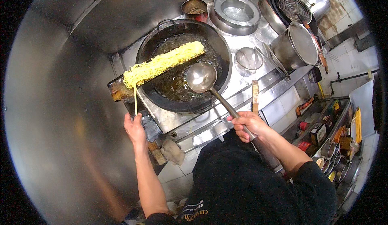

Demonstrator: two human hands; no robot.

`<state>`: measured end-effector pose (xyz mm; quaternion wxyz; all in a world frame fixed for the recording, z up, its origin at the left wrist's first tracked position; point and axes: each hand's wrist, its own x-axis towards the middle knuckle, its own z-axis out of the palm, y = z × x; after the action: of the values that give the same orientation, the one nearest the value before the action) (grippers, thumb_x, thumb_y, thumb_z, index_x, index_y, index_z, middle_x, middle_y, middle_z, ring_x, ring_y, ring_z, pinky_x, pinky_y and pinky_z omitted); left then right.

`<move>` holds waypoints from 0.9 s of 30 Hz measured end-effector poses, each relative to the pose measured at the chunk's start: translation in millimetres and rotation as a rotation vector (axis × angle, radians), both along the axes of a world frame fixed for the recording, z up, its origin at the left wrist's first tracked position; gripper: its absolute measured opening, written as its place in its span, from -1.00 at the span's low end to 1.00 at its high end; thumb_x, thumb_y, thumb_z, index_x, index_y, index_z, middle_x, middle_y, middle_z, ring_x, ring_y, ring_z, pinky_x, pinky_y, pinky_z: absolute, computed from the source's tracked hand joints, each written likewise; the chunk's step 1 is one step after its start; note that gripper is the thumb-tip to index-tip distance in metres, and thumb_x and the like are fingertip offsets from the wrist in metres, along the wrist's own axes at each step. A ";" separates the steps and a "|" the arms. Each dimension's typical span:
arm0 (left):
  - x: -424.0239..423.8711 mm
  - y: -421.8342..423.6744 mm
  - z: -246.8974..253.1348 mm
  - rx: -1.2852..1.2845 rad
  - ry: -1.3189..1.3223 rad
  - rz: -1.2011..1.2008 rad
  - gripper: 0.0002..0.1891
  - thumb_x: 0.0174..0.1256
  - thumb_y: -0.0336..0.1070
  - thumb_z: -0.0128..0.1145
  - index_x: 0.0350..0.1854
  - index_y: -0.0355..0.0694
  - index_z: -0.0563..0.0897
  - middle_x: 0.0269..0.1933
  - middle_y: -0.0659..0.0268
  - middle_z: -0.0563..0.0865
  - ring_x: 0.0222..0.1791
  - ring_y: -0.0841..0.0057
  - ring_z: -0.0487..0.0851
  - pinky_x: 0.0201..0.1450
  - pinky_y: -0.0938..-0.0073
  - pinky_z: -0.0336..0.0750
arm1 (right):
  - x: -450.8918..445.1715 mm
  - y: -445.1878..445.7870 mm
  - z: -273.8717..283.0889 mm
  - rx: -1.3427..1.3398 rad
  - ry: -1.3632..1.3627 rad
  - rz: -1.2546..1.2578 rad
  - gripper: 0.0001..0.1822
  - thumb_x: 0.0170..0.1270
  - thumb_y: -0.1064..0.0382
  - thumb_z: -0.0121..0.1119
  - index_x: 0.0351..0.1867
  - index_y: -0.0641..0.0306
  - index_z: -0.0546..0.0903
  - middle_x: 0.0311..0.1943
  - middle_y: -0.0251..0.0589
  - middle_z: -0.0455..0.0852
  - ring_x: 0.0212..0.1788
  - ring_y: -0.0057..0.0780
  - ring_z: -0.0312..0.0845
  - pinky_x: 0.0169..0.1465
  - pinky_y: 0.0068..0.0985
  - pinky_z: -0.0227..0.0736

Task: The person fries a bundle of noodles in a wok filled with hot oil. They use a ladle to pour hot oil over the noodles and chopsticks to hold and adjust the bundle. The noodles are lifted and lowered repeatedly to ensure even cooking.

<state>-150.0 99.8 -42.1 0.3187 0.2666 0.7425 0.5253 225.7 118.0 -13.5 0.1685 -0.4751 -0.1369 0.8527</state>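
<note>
A big dark wok (225,70) with dark oil in it sits on the steel stove. Across its left half lies a long row of thin yellow noodles (165,63) on a dark, narrow support, whose browned end (116,91) juts past the wok's rim. My left hand (135,131) is at the lower left, its thumb and fingers pinching a slim pale stick (135,102), which looks like a chopstick and reaches up to the noodles. My right hand (250,125) grips the handle of a steel ladle (201,78), its bowl over the wok's right part.
Beyond the wok stand an open tin (194,10) and a steel basin (236,11) of clear liquid. To the right are a wire strainer (249,60), a tall steel pot (282,49) and a spiral skimmer (295,9). A curved steel wall (66,103) bounds the left.
</note>
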 end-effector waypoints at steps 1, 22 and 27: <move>-2.8 -0.6 -2.8 0.011 0.004 -0.023 -0.85 0.26 -0.44 0.13 -0.22 -0.35 0.44 -0.35 0.41 0.49 -0.35 0.66 0.41 -0.28 0.56 0.36 | -4.7 0.4 -7.7 0.002 0.013 -0.002 -0.80 0.37 0.32 0.07 -0.04 0.26 0.40 -0.63 -0.45 0.36 -0.80 -0.61 0.30 -0.75 -0.55 0.21; -11.2 -5.3 -12.2 0.014 0.051 -0.048 -0.68 0.29 -0.39 0.16 -0.02 -0.51 0.48 -0.23 0.32 0.53 -0.19 0.64 0.44 -0.13 0.54 0.37 | -63.1 12.5 -83.3 0.226 -0.016 0.056 -0.84 0.33 0.36 0.06 -0.10 0.26 0.40 -0.65 -0.45 0.38 -0.82 -0.61 0.30 -0.78 -0.53 0.24; -5.4 -1.4 2.0 0.004 0.038 -0.080 -0.76 0.28 -0.40 0.14 -0.10 -0.45 0.51 -0.28 0.36 0.55 -0.26 0.66 0.45 -0.17 0.54 0.38 | -52.5 26.3 -60.6 0.120 0.038 0.072 -0.85 0.35 0.34 0.09 -0.13 0.26 0.41 -0.65 -0.46 0.37 -0.81 -0.61 0.30 -0.77 -0.52 0.21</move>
<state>-155.4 98.4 -40.1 0.3247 0.3067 0.7362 0.5084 173.3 144.3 -74.1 0.1685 -0.4427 -0.2015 0.8573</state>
